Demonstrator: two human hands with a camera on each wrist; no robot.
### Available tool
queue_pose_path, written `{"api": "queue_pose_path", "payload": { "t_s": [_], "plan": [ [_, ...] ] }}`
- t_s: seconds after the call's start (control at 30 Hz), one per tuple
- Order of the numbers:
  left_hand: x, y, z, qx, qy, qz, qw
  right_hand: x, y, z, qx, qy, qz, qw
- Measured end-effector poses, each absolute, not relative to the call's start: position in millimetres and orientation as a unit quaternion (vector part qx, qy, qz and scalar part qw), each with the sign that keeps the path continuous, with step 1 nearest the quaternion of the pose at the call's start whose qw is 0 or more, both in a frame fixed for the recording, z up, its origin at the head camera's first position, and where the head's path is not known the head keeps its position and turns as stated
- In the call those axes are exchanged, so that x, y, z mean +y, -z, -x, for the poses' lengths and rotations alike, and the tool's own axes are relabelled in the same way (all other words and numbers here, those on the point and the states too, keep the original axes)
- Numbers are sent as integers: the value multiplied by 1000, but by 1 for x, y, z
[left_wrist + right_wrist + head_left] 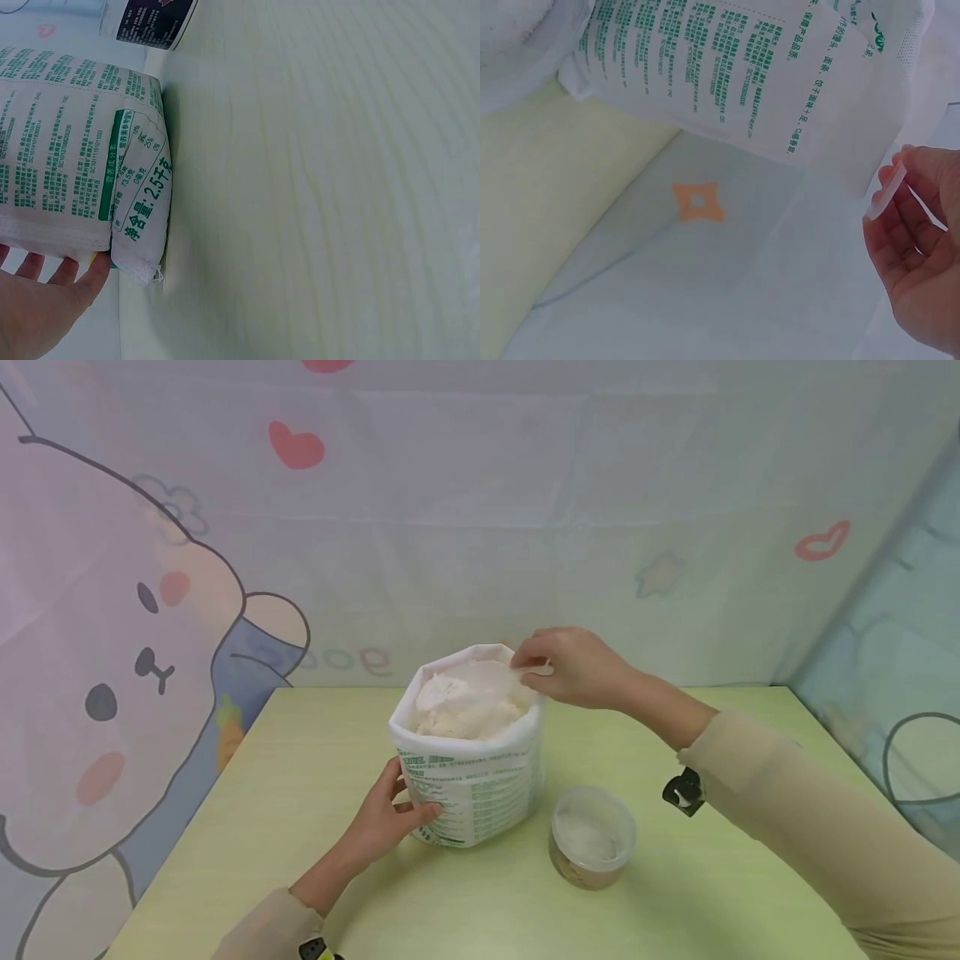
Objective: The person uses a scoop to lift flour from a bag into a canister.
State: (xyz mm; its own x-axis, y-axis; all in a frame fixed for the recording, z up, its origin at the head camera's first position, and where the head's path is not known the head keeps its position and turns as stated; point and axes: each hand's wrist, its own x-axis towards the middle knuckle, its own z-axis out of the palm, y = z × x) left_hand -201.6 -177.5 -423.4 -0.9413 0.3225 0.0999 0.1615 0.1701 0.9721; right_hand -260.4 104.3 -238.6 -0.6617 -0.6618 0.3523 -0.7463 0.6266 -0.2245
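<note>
A white bag of flour (480, 793) with green print stands upright, its rim folded down and pale flour (468, 718) showing inside. My left hand (382, 818) holds the bag low on its left side, thumb on the front face. Above the bag's right rim, my right hand (577, 668) pinches the handle of a translucent scoop (887, 193). The scoop's other end is inside the bag, hard to tell from the flour. To the right of the bag stands a clear plastic jar (592, 839), open on top, with white powder inside.
The bag and jar rest on a pale yellow-green table (300, 760). Behind its far edge hangs a printed cloth (465, 468) with hearts and a cartoon animal. Another cloth (907, 677) borders the right side.
</note>
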Motion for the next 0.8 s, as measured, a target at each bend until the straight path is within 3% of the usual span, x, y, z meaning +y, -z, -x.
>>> {"api": "queue_pose_path", "payload": {
  "t_s": [0.4, 0.8],
  "plan": [
    [-178, 421, 201, 764, -622, -157, 68, 110, 240, 260, -893, -252, -366, 67],
    [-178, 423, 203, 763, -627, -139, 73, 127, 241, 261, -891, -260, -366, 71]
  ]
}}
